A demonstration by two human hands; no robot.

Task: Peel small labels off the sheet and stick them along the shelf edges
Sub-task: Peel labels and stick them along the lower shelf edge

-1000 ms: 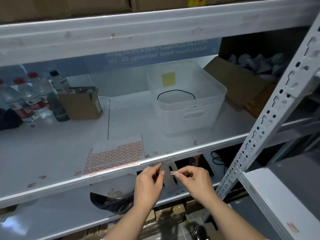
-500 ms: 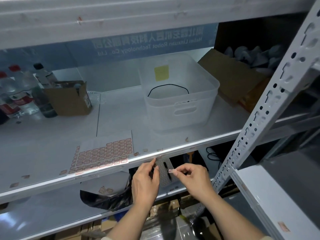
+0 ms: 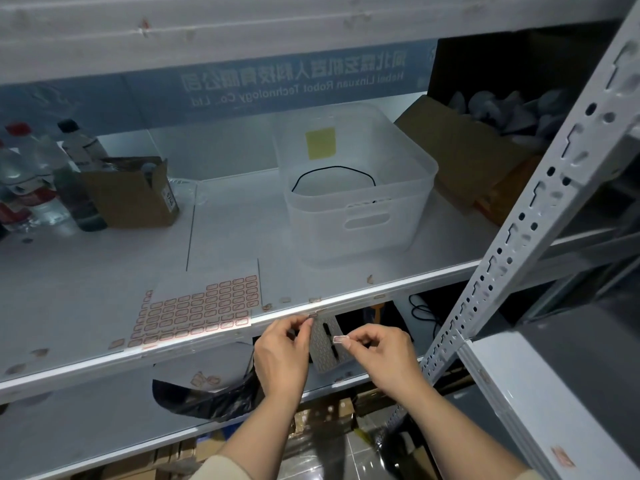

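A sheet of small red-bordered labels (image 3: 197, 311) lies on the white shelf, near its front edge (image 3: 349, 299). Several peeled labels stick along that edge. Just below the edge, my right hand (image 3: 381, 355) pinches one small label (image 3: 340, 339) between thumb and forefinger. My left hand (image 3: 282, 351) is beside it, fingertips up by the shelf edge next to a stuck label (image 3: 312, 315); whether it holds anything is hidden. A dark perforated strip (image 3: 325, 344) hangs between both hands.
A translucent bin (image 3: 360, 188) with a black cord stands mid-shelf. A small cardboard box (image 3: 135, 195) and water bottles (image 3: 31, 181) sit at the left, a larger carton (image 3: 464, 157) at the right. A slanted perforated upright (image 3: 512, 220) crosses the right side. A black bag (image 3: 207, 393) lies below.
The view has shifted slightly. My hands stay just under the shelf edge, the right still pinching the label; the left fingertips have risen closer to the edge.
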